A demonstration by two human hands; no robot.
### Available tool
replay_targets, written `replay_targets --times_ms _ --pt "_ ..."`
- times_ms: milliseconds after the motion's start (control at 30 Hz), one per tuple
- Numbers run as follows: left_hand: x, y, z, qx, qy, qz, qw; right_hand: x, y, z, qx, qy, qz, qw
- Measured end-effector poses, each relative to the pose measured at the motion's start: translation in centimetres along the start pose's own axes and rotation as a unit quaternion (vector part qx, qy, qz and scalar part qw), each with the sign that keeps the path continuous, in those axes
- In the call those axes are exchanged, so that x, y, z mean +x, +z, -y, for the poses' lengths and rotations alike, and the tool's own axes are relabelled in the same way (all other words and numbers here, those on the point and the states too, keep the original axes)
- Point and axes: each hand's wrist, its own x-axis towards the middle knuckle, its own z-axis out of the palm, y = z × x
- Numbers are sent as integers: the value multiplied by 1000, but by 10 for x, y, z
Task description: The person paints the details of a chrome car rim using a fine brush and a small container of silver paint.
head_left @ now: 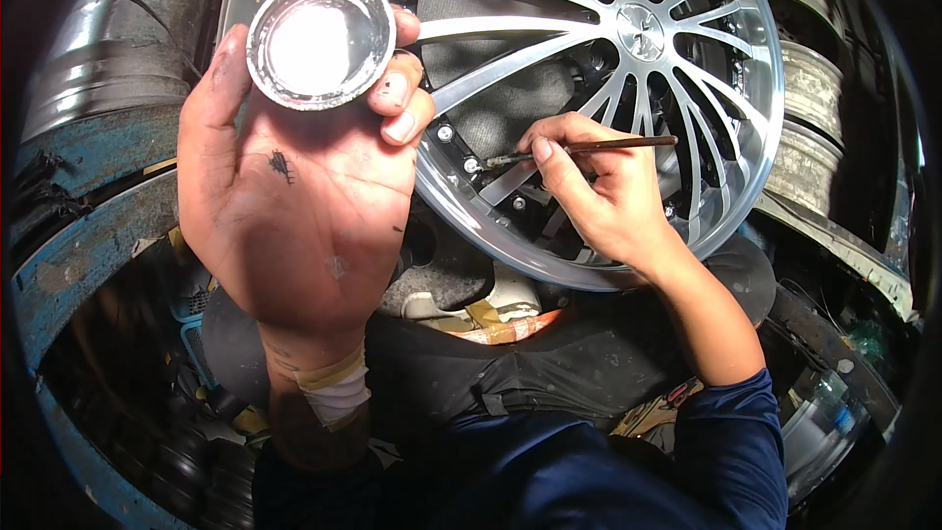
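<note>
My left hand (304,186), palm up with dark smudges on it, holds a small round cup (322,39) by its rim. Bright light glares off what is in the cup, so its contents are hard to make out. A thin paintbrush (628,143) with a dark handle is pinched in my right hand (608,191). Its bristles are at a small silver bolt (472,166) near the lip of a large alloy wheel (510,27). The wheel has polished silver spokes with black recesses and a round centre cap (640,31).
Worn metal rims are stacked at the left (118,29) and at the right (807,88). A blue, scuffed metal frame (78,226) runs along the left side. A clear plastic bottle (832,397) lies at the lower right. Light tape wraps my left wrist.
</note>
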Motion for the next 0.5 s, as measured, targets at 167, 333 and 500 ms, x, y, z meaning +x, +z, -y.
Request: replay_targets --times_ms 167,333,500 --pt "0 15 1 -10 -3 -1 1000 1 -1 0 -11 1 1 1000" --pt "0 2 1 -3 -2 -2 1000 0 -1 2 21 32 -8 999" --pt "-2 0 -1 0 -5 -23 1000 -1 -4 2 53 80 30 995"
